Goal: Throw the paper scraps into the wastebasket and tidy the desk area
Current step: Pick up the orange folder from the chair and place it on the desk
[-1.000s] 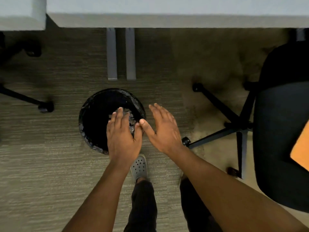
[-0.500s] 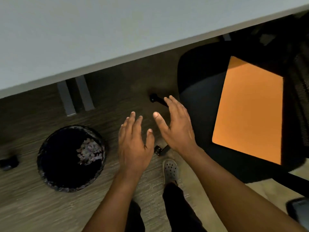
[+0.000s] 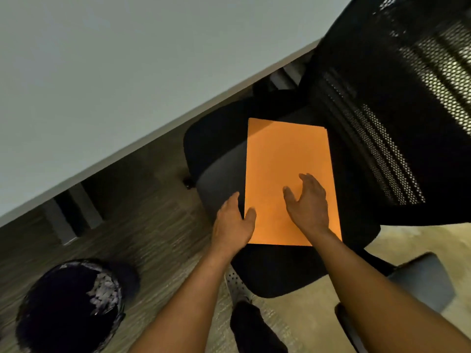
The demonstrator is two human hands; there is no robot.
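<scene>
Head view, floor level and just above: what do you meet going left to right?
Wastebasket with paper scraps → left hand → orange sheet on the chair seat → right hand → mesh chair back.

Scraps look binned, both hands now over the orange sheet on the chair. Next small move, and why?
Probably close the left hand on the near-left edge of the orange sheet and lift it off the chair seat. Its thumb already overlaps that edge, the right hand hovers open above the sheet, and the scraps sit in the wastebasket, so the sheet seems the item left.
</scene>
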